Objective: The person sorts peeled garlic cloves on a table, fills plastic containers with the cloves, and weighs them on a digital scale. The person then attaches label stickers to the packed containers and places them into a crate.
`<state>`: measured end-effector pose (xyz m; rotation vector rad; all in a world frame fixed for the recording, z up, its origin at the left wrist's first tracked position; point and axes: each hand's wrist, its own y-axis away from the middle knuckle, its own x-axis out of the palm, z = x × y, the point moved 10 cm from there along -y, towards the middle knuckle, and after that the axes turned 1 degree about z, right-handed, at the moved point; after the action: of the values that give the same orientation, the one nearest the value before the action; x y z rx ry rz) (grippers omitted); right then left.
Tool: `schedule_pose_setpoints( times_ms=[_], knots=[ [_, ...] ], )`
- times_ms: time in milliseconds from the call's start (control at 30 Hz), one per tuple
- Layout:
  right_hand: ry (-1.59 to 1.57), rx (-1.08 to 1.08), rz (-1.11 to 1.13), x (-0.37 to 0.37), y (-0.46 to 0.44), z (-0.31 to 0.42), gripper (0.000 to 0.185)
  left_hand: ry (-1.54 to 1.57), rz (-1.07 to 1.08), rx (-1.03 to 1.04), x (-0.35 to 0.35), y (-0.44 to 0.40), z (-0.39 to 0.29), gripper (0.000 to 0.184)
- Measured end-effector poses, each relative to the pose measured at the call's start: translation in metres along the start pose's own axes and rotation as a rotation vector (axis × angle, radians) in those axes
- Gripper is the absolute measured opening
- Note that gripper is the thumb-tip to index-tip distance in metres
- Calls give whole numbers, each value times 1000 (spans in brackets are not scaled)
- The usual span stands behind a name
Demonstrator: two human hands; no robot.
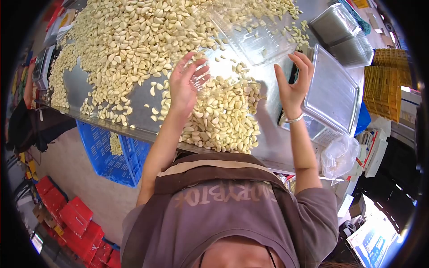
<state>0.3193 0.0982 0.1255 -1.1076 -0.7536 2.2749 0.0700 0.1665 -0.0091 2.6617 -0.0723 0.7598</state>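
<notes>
My left hand [184,87] is over the peeled garlic cloves [228,111] heaped near the table's front edge. Its fingers are curved and apart, with a small glinting patch by the fingertips that I cannot make out. My right hand [294,85], with a band at the wrist, is raised with thumb and fingers apart. Just beyond its fingertips is a clear plastic container [261,44], partly blurred; whether they touch I cannot tell. A much larger pile of garlic cloves [129,40] covers the far left of the metal table [138,107].
Stacked clear containers [342,35] stand at the far right. Closer in is a metal-topped scale or box [335,89], with a plastic bag [339,156] below it. A blue crate [107,156] sits under the table edge at left. Yellow crates [382,89] are stacked beyond the right side.
</notes>
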Motion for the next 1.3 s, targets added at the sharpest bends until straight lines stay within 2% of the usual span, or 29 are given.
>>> schedule_pose_setpoints(
  times_ms=[67, 167, 200, 267, 333, 367, 400, 433, 467, 533, 567, 600, 667, 733, 800, 867, 900, 1000, 1033, 1133, 1167, 1267, 1300],
  knots=[
    [-144, 85, 13, 4, 11, -19, 42, -155, -19, 87, -8, 0, -22, 36],
    [6, -120, 50, -14, -7, 8, 47, -666, 145, 229, 5, 2, -70, 35],
    [-15, -168, 147, -10, -20, 26, 49, -824, 218, 257, 13, 3, -81, 35],
    [-57, -255, 343, 5, -39, 63, 55, -915, 407, 360, 44, 9, -101, 36],
    [-225, -73, 775, 52, -22, 43, 61, -1017, 565, 443, 81, 21, -120, 37],
    [-363, -16, 925, 73, -11, 34, 59, -1019, 611, 449, 90, 21, -129, 39],
    [-480, 116, 1023, 87, -1, 25, 44, -1020, 656, 452, 96, 20, -136, 40],
    [-491, 242, 1034, 92, 5, 15, 35, -1021, 698, 456, 99, 19, -138, 42],
    [-503, 366, 1045, 96, 12, 5, 31, -1045, 605, 624, 98, 20, -149, 46],
    [-488, 350, 757, 84, 1, -13, 33, -1083, 404, 948, 95, 32, -165, 54],
    [-459, 342, 507, 70, -5, -36, 30, -1249, 245, 1064, 82, 40, -170, 60],
    [-482, 386, 250, 54, -5, -62, 32, -1270, 213, 984, 63, 36, -163, 57],
    [-250, 234, -49, 26, 5, -84, 38, -1305, 144, 832, 14, 27, -140, 51],
    [-246, 338, -156, 31, 32, -110, 44, -1400, 263, 320, -53, 14, -74, 78],
    [-272, 393, -240, 36, 56, -125, 48, -1692, 293, 152, -101, 37, -29, 106],
    [-329, 396, -298, 41, 73, -130, 52, -1928, 314, -137, -124, 63, 5, 124],
    [-249, 328, -244, 42, 73, -119, 53, -1910, 323, -164, -126, 70, 12, 128],
    [-80, 178, -70, 48, 82, -85, 55, -1709, 413, -75, -109, 79, 31, 127],
    [-102, 227, -39, 51, 87, -88, 46, -1700, 419, 4, -103, 79, 34, 125],
    [-242, 283, 15, 58, 100, -74, 34, -1612, 415, 72, -90, 76, 49, 124],
    [-120, 296, 127, 62, 103, -67, 36, -1562, 421, 99, -85, 76, 51, 122],
    [-279, 367, 63, 58, 105, -58, 44, -1477, 440, 137, -78, 75, 59, 123],
    [-341, 374, 106, 61, 105, -61, 45, -1472, 444, 150, -77, 75, 59, 123]
  ],
)
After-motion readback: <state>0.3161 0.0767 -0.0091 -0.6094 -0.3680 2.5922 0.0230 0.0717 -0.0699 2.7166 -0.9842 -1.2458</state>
